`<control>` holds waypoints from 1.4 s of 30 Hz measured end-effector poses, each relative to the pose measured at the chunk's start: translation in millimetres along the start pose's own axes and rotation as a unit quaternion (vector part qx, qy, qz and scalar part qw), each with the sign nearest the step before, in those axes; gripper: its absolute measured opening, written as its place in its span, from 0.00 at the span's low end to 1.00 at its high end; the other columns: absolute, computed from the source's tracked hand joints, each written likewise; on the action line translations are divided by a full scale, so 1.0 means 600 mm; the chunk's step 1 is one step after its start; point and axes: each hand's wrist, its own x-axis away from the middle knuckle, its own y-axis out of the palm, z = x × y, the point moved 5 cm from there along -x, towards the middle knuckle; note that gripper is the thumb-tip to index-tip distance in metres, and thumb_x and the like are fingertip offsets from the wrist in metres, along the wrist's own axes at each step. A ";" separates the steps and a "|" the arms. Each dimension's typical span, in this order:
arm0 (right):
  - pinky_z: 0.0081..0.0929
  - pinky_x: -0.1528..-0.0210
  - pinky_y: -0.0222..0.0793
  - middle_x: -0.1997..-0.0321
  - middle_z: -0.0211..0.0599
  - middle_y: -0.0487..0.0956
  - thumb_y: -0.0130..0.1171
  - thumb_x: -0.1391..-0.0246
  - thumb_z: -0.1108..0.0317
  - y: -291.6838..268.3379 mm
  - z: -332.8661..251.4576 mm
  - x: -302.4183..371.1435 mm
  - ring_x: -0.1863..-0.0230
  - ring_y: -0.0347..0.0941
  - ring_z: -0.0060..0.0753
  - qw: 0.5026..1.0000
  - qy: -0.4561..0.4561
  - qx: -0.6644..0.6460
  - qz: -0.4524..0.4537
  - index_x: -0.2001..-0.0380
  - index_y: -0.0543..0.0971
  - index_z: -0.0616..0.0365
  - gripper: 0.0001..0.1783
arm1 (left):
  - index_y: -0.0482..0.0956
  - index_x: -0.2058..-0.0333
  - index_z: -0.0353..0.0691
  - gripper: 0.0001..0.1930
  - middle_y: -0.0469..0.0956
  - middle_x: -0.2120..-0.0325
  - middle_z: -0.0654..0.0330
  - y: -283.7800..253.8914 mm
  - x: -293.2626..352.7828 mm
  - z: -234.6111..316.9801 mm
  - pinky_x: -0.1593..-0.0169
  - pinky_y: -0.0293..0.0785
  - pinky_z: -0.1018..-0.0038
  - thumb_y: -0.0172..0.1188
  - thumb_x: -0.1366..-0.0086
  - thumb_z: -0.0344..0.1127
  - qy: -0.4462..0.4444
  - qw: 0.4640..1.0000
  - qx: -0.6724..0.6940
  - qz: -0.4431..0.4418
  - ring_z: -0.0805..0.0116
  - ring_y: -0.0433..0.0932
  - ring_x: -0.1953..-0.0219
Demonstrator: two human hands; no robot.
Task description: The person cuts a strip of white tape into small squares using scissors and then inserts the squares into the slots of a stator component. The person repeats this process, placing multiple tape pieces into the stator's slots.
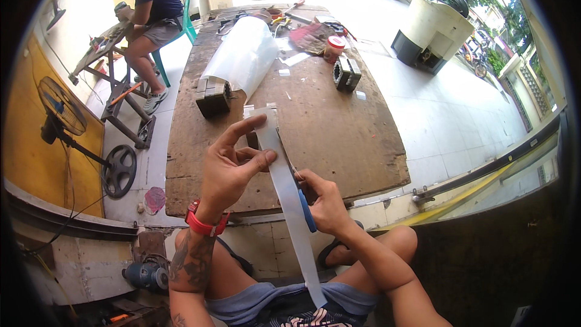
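Note:
A long translucent plastic strip (290, 218) runs from above the table's near edge down toward my lap. My left hand (227, 160), with a red watch on its wrist, pinches the strip near its upper end, the thumb lying on its face and the index finger reaching over the top. Beside the strip's right edge, my right hand (324, 200) is closed around blue-handled scissors (307, 213). Their blades are mostly hidden behind the strip and fingers. Just beyond my left hand stands a dark, slotted metal core (213, 98); a similar core (347, 74) sits farther right.
The worn wooden table (339, 145) carries a large roll of clear plastic sheet (242, 51), a red-lidded jar (334, 48), a reddish cloth (307, 37) and scattered tools. At far left a person (158, 6) sits by a small bench (109, 48); a fan (62, 106) stands nearer.

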 end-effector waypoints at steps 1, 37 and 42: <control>0.21 0.68 0.72 0.71 0.33 0.83 0.72 0.42 0.64 -0.001 0.002 -0.001 0.71 0.73 0.14 1.000 0.005 -0.004 0.001 0.50 0.78 0.64 0.22 | 0.73 0.35 0.32 0.32 0.76 0.38 0.50 0.002 0.002 -0.002 0.57 0.87 0.75 0.72 0.37 0.21 -0.012 1.000 -0.001 -0.005 0.70 0.87 0.60; 0.46 0.39 0.70 0.47 0.54 0.77 0.62 0.33 0.61 -0.211 0.023 -0.076 0.41 0.72 0.57 0.808 0.013 0.536 0.244 0.44 0.80 0.62 0.20 | 0.61 0.36 0.36 0.35 0.77 0.52 0.49 -0.048 0.007 -0.029 0.56 0.89 0.69 0.73 0.35 0.28 -0.040 0.996 -0.022 0.077 0.61 0.87 0.55; 0.34 0.54 0.78 0.53 0.47 0.86 0.67 0.35 0.52 -0.020 -0.029 -0.051 0.52 0.82 0.36 0.994 -0.039 0.102 0.002 0.50 0.84 0.61 0.22 | 0.62 0.36 0.36 0.33 0.77 0.50 0.49 -0.051 0.010 -0.032 0.57 0.88 0.71 0.72 0.34 0.28 -0.035 0.996 0.002 0.080 0.63 0.87 0.55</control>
